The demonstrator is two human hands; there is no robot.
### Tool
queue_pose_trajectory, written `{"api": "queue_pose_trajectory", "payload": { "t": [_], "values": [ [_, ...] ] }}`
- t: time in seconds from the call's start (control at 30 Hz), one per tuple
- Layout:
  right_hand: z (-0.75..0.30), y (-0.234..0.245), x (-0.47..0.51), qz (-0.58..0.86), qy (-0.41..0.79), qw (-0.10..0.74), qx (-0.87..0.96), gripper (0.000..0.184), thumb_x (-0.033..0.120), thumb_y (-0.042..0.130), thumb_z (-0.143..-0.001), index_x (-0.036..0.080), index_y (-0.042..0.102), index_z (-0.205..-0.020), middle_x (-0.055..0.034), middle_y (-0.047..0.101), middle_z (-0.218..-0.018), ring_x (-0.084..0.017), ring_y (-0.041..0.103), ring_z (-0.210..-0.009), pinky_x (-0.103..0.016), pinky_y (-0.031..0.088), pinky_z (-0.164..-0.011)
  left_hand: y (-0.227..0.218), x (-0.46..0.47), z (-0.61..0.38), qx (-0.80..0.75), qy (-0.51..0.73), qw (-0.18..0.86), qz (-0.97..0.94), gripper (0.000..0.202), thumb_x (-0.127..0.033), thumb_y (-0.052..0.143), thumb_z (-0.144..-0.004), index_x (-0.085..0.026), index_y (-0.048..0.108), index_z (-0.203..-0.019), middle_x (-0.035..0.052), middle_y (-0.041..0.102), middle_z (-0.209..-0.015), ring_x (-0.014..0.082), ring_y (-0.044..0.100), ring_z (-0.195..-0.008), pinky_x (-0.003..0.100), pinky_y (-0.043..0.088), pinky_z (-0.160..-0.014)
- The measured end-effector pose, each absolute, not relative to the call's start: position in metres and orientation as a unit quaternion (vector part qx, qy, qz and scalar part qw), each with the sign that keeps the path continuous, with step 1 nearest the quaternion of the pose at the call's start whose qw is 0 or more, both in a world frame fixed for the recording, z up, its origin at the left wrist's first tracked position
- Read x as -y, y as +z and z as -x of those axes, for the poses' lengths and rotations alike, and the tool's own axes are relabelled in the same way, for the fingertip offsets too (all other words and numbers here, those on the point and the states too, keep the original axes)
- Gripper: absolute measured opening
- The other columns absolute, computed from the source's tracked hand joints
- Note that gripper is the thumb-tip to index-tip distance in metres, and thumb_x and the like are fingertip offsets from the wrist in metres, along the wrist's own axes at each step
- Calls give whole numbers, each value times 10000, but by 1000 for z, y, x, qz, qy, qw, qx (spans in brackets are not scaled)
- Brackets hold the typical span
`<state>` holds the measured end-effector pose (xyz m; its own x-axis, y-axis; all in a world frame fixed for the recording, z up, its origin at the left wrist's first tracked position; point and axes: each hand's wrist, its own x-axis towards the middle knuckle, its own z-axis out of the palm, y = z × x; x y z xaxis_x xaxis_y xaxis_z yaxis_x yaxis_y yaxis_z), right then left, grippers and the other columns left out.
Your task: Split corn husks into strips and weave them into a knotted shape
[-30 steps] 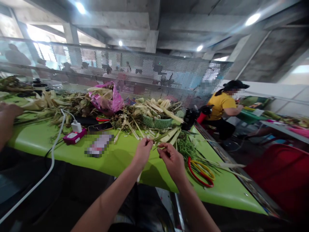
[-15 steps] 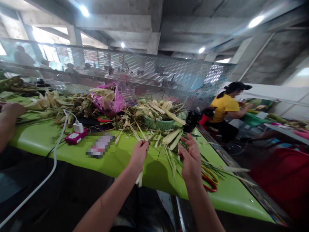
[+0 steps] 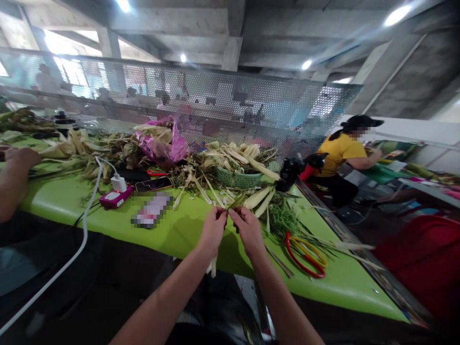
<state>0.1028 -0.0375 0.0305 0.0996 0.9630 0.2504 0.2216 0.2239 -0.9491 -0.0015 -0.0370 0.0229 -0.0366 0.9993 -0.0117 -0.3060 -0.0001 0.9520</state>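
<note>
My left hand [image 3: 212, 230] and my right hand [image 3: 247, 227] meet over the front of the lime-green table [image 3: 179, 230]. Both are closed, pinching the top of a pale leaf stalk [image 3: 213, 266] whose lower end hangs below my left hand past the table edge. Green strips of the stalk rise between my fingertips. Just beyond my hands lie pale stalks [image 3: 259, 199] and a heap of green trimmings [image 3: 282, 218]. A red and yellow scissors-like tool [image 3: 305, 251] rests on the table to the right of my right hand.
A green basket [image 3: 239, 179] of stalks, a pink bag [image 3: 163, 143], leaf piles, a phone [image 3: 154, 183], a pink charger [image 3: 115, 197] with a white cable. Another person's arm [image 3: 12, 177] rests at the far left. A person in yellow [image 3: 339, 158] sits at the right. Mesh fence behind.
My right hand had swung out open to the right, dropping strips on the table; now it is back beside my left hand, pinching the stalk again. The view shifted slightly.
</note>
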Motion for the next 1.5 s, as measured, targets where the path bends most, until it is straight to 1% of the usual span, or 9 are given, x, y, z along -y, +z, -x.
{"api": "queue_pose_trajectory", "payload": {
  "t": [0.2,0.33,0.47,0.7,1.0,1.1,1.3,1.4,1.5],
  "values": [
    [-115,33,27,531,302,531,588,317,466,623,-721,175,554,-617,45,462,-539,-110,387,-531,-239,304,-523,23,37,11,-408,488,582,-506,132,-252,537,-786,-170,539,-889,4,585,-795,70,498,-538,214,390,-530],
    [-120,32,22,547,310,520,579,308,443,648,-684,176,534,-583,55,429,-523,-104,357,-527,-237,283,-526,20,32,31,-438,453,473,-615,203,-219,589,-739,-157,588,-933,48,634,-934,121,560,-726,260,447,-702],
    [-121,27,20,553,317,512,576,315,444,645,-672,177,517,-566,61,401,-519,-105,339,-535,-244,276,-536,21,28,44,-408,431,415,-690,319,-128,567,-696,-173,598,-1010,52,643,-1029,144,573,-827,257,450,-720],
    [-119,25,21,560,320,501,577,290,406,647,-658,181,506,-542,64,365,-496,-100,310,-520,-247,253,-517,19,26,45,-389,421,375,-729,306,-83,527,-677,-180,650,-940,29,683,-937,127,582,-750,236,460,-689],
    [-117,22,21,559,365,487,563,328,460,638,-656,187,495,-544,73,359,-458,-89,284,-474,-249,216,-479,26,24,43,-416,406,245,-776,79,-168,574,-742,-190,646,-766,9,644,-786,141,562,-742,257,418,-706],
    [-117,19,18,552,381,484,562,341,470,641,-660,185,497,-540,77,356,-450,-81,263,-461,-249,199,-475,22,21,40,-408,455,279,-741,54,-215,571,-776,-180,612,-780,19,616,-827,142,551,-783,264,414,-745],
    [-117,17,15,558,379,456,581,398,541,646,-647,186,503,-538,77,336,-453,-80,247,-463,-250,189,-479,7,17,32,-370,510,543,-555,164,-335,568,-802,-182,522,-838,-30,550,-674,87,477,-579,223,391,-616],
    [-119,19,15,556,365,430,611,374,519,611,-690,187,515,-546,68,357,-461,-89,289,-467,-247,213,-485,5,16,30,-359,515,561,-539,158,-323,564,-804,-184,489,-821,-15,602,-741,79,481,-572,225,394,-623],
    [-129,22,18,558,309,386,667,268,438,569,-742,188,631,-668,34,518,-540,-124,431,-527,-252,286,-529,2,14,28,-379,511,534,-557,117,-280,541,-811,-182,478,-808,2,624,-767,84,485,-578,233,396,-625]
  ]
}}
